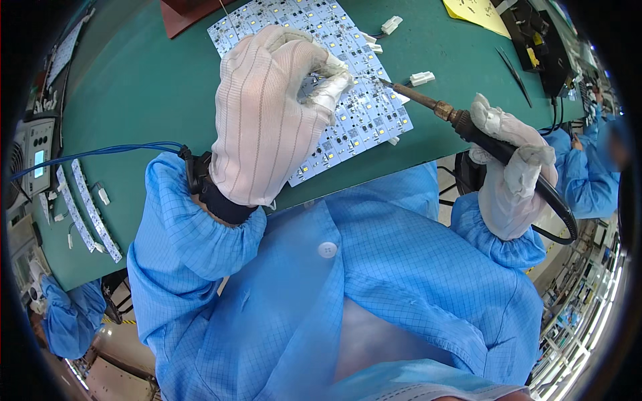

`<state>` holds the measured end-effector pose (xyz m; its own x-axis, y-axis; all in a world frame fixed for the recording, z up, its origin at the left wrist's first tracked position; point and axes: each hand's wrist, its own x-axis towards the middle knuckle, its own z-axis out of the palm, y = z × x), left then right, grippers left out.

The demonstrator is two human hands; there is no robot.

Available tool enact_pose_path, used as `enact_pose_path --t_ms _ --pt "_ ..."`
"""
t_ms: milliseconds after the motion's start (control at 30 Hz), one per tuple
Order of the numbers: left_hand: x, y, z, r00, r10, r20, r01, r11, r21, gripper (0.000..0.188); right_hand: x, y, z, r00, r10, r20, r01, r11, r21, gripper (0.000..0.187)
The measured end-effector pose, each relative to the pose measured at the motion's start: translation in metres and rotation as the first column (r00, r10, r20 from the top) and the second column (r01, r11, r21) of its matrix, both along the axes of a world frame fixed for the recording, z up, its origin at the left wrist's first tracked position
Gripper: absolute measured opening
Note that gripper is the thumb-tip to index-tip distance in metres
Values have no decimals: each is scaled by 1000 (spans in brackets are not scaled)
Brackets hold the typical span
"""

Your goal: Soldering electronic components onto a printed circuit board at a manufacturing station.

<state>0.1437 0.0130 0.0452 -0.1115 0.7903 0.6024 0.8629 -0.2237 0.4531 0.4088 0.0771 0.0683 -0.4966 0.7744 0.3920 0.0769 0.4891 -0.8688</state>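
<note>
The left hand, gloved, lay over the white circuit board, its thumb and fingertips drawn close together; whether they pinched anything could not be told. The right hand was closed around the handle of a soldering iron, whose tip pointed left to the board just beside the left fingertips; contact or a slight gap could not be told. The board lay under the left hand, between it and the iron.

The work looked to be partway through. Several white connectors stuck out past the board's edge, beyond the left fingertips, so some leads were probably in place. The joints were too small to judge, and the left hand hid part of the board, so what was left could not be counted.

Well to the left of the left hand, two narrow LED strips lay apart with connectors near them, perhaps separate pieces. Beyond the right hand lay dark tweezers, not in use.
</note>
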Motion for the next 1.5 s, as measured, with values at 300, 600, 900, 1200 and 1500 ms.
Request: enact_pose_path --t_ms 300,600,900,1200,1500 --pt "0 3 -3 999 -38 -22 38 999 39 17 -12 -4 8 998 -56 22 57 998 -25 61" --pt "2 4 -3 1000 -25 -9 25 1000 5 18 1 2 -5 998 -40 -48 36 996 -87 68" --pt "0 4 -3 999 -49 -15 49 998 35 19 -1 -3 -3 997 -73 -23 70 992 -105 67" --pt "0 4 -2 999 -34 -9 34 999 14 19 6 -1 -2 996 -64 68 65 998 -4 62" --pt "1 4 -3 999 -37 -13 37 999 11 18 -2 -3 1 999 -47 5 47 999 7 57"
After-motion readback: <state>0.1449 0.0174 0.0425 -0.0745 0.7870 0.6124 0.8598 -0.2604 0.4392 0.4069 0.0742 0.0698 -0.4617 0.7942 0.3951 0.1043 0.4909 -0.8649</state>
